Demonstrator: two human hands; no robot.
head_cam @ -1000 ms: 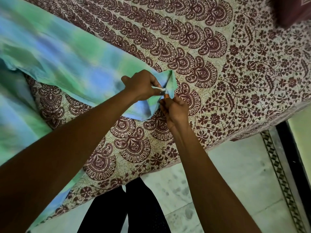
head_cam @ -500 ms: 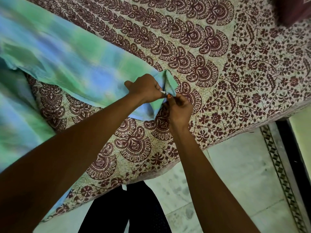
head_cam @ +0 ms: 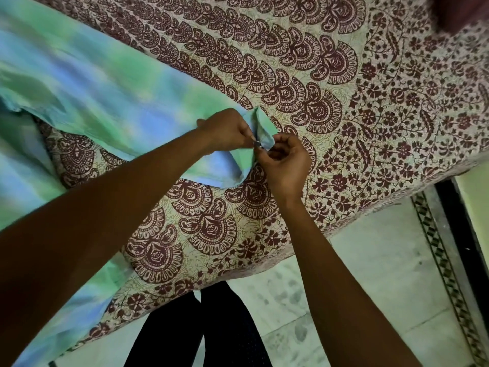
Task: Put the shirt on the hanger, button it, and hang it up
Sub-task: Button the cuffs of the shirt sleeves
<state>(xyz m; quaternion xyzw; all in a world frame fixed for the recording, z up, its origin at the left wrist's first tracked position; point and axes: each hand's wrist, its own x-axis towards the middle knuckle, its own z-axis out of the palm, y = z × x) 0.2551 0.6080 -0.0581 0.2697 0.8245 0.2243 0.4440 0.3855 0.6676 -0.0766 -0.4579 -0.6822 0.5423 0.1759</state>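
Observation:
A green-and-blue tie-dye shirt [head_cam: 100, 96] lies spread on a patterned bedsheet, running from the upper left to the middle. Its sleeve cuff [head_cam: 260, 128] points right. My left hand [head_cam: 227, 131] pinches the cuff's edge from the left. My right hand [head_cam: 284, 160] pinches the other edge from the right, fingertips meeting at a small button [head_cam: 257, 145]. Both hands are shut on the cuff fabric. No hanger is in view.
The bed with its maroon-and-cream printed sheet [head_cam: 370, 107] fills the upper view; its edge runs diagonally. Pale tiled floor [head_cam: 370, 287] with a patterned border lies at the lower right. My dark trouser legs [head_cam: 206, 327] stand against the bed edge.
My right hand has come up and to the right of the cuff, closing against my left hand's fingertips at the button. The cuff is folded more tightly between them.

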